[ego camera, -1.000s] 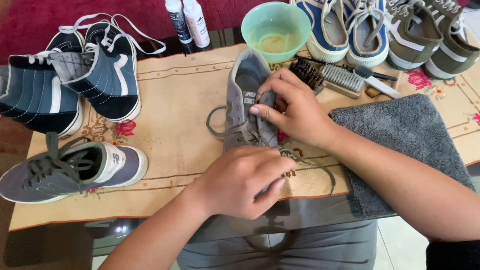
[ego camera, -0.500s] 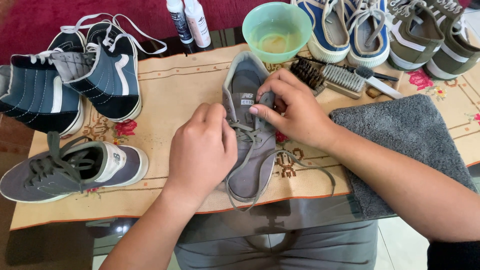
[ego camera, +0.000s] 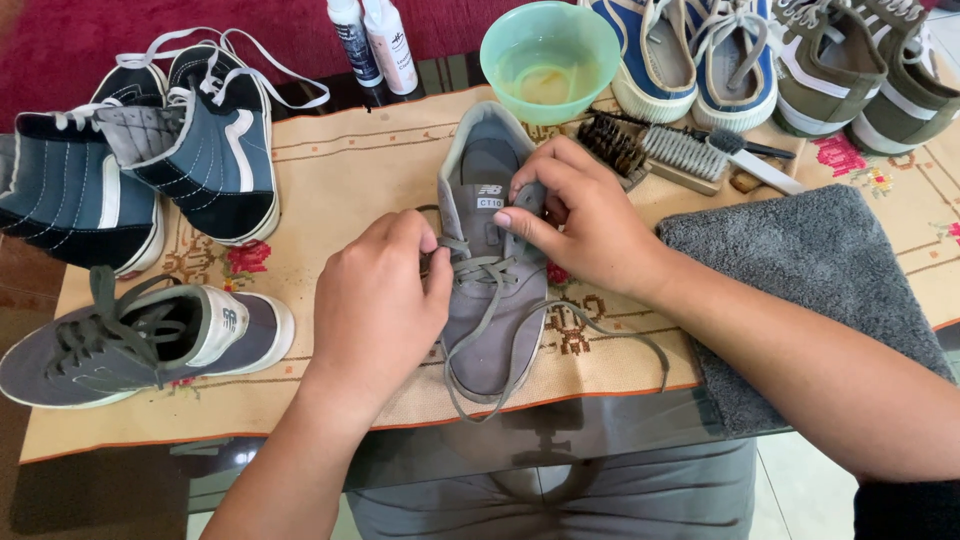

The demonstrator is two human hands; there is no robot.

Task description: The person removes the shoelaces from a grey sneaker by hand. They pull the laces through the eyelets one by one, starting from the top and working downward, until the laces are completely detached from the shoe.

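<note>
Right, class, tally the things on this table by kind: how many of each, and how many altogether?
Lace-up shoes: 8, counting the grey suede shoe gripped by the left hand and right hand
Small plastic bottles: 2
Green plastic bowl: 1
Wooden bristle brushes: 2
Thin white-handled brush: 1
Grey cloth towel: 1
Total: 15

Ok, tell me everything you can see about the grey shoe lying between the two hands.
The grey shoe is a low sneaker that looks like suede, with a paler sole edge and a small label on its tongue. It lies flat on the embroidered beige mat, toe toward the person, opening toward the green bowl. Its grey laces are partly undone, loose ends trailing off both sides. The left hand grips the laces at its side; the right hand pinches near the tongue.
</note>
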